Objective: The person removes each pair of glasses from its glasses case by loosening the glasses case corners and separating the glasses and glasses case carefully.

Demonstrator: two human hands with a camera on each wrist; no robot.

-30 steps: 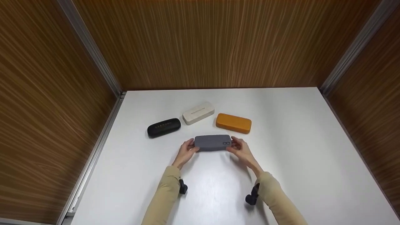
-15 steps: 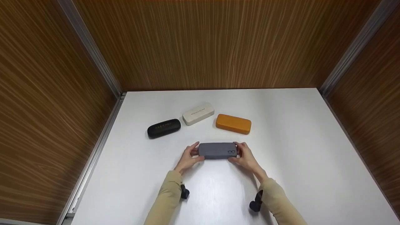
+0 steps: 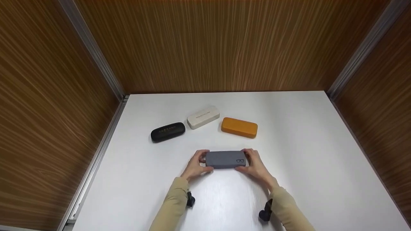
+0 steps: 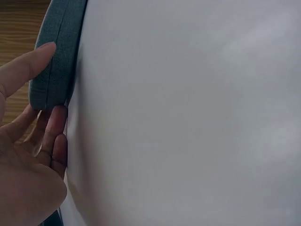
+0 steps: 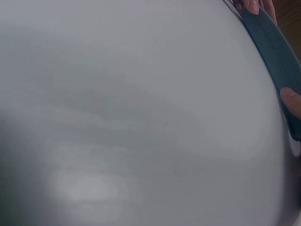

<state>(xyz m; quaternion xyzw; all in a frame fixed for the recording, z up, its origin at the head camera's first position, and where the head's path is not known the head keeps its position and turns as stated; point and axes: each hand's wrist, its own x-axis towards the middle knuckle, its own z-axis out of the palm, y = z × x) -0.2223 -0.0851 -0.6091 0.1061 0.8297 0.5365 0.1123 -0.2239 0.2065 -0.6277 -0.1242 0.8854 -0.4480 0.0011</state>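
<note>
White table, wood-grain panels behind. Toward six o'clock from orange case: gray case, clamped by left hand at nine, right hand at three. Seemingly positioning; next, likely needing level, even control.

A grey case has a matt, cloth-like covering; seen close from the left wrist, its side shows a fine woven texture and a thin seam line. A black case looks smooth, with a faint sheen and gold-toned lettering. A cream case and an orange case both look smooth and softly matt; whether they are leather or plastic cannot be told. The white surface is smooth and slightly glossy, with blurred patches of reflected light. Wood-grain panels with fine streaks are edged by dull grey metal strips. Beige sleeves are matt, creased cloth; the wrist cameras look like dark plastic.
</note>
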